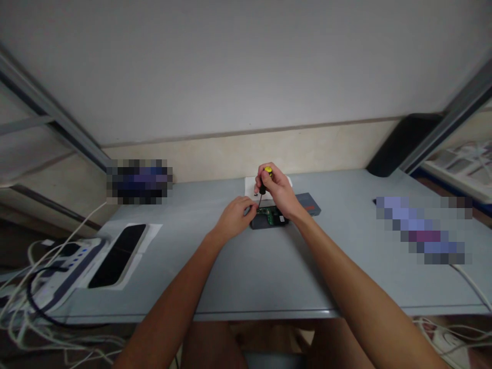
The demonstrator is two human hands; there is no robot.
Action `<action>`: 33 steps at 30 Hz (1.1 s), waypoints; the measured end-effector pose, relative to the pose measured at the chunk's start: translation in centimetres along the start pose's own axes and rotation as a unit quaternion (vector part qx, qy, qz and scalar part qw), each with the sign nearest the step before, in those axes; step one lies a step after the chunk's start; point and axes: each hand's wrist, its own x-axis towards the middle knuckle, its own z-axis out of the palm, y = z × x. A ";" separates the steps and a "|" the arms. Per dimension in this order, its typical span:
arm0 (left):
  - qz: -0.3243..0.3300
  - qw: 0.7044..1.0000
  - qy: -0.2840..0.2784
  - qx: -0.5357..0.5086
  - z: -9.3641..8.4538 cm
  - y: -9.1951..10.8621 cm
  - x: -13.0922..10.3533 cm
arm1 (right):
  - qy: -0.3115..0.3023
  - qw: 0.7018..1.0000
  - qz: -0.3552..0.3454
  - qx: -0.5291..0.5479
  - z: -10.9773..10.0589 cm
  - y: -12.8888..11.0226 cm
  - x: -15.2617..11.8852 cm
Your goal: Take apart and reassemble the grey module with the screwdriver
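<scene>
My right hand (283, 193) is closed round a screwdriver (263, 185) with a yellow and black handle, its thin shaft slanting down to the left. The tip is at the left part of a green circuit board (265, 214), which sits in an open dark grey casing (261, 224). My left hand (237, 215) has its thumb and fingers pinched together at the casing's left end, close to the screwdriver tip. What they hold there, if anything, is too small to make out. Behind my right wrist lies a flat grey cover (309, 203) with a reddish mark.
White paper (251, 185) with a small dark bit on it lies behind the casing. A phone (120, 255) rests on paper at the left, beside a power strip (73, 277) and tangled cables. A black cylinder (403, 143) leans in the back right corner. Blurred-out items lie on both sides.
</scene>
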 end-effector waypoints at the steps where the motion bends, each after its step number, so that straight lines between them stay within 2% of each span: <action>1: -0.001 1.000 -0.001 0.001 0.0 0.0 0.0 | 0.005 1.000 -0.002 0.002 0.1 0.0 0.0; 9: -0.004 1.000 0.001 0.011 0.1 -0.2 0.1 | -0.050 0.998 0.000 -0.034 0.2 -1.6 -0.8; 15: 0.000 1.000 -0.010 0.007 -0.1 0.0 0.1 | -0.007 0.999 0.004 -0.048 0.2 -1.5 -0.9; 21: 0.000 1.000 -0.004 0.004 0.0 0.1 0.0 | 0.003 0.999 -0.023 -0.040 0.4 -0.9 -0.9; 28: -0.011 1.000 -0.001 -0.004 0.1 0.2 0.0 | 0.123 0.989 -0.015 -0.077 0.3 0.9 -0.3; 33: -0.011 1.000 -0.003 -0.009 0.1 0.3 0.0 | 0.081 0.996 0.028 0.015 0.0 0.7 0.0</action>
